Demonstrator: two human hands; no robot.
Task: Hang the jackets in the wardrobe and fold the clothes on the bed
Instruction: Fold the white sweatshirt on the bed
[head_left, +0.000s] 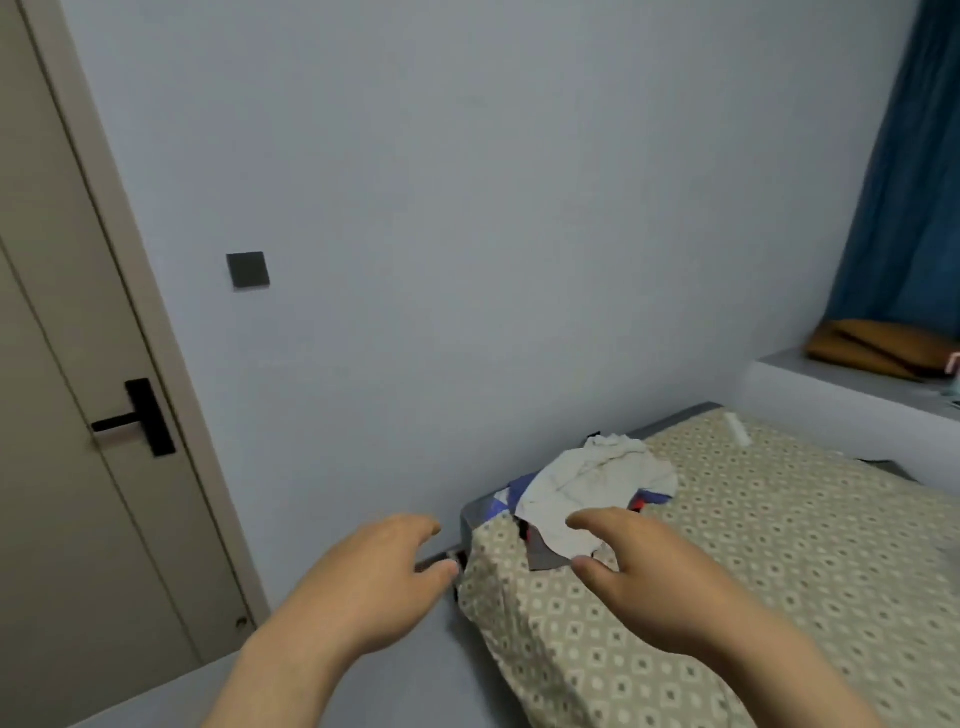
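Clothes lie in a loose heap on the corner of the bed closest to the wall, with a crumpled white garment on top and scraps of blue, red and grey cloth showing under its edges. The right hand hangs just in front of the heap, fingers slack and spread, thumb apart, gripping nothing; its fingertips overlap the white garment's lower edge, but I cannot tell whether they touch it. The left hand reaches out beside the bed's corner, above the floor, its fingers loosely curved and holding nothing. A beige patterned cover is spread over the bed, and a small white object lies near its far edge. Past the bed, a folded brown cloth sits on a grey ledge under a blue curtain. On the wall is a dark square switch, and left of it a beige door with a black lever handle
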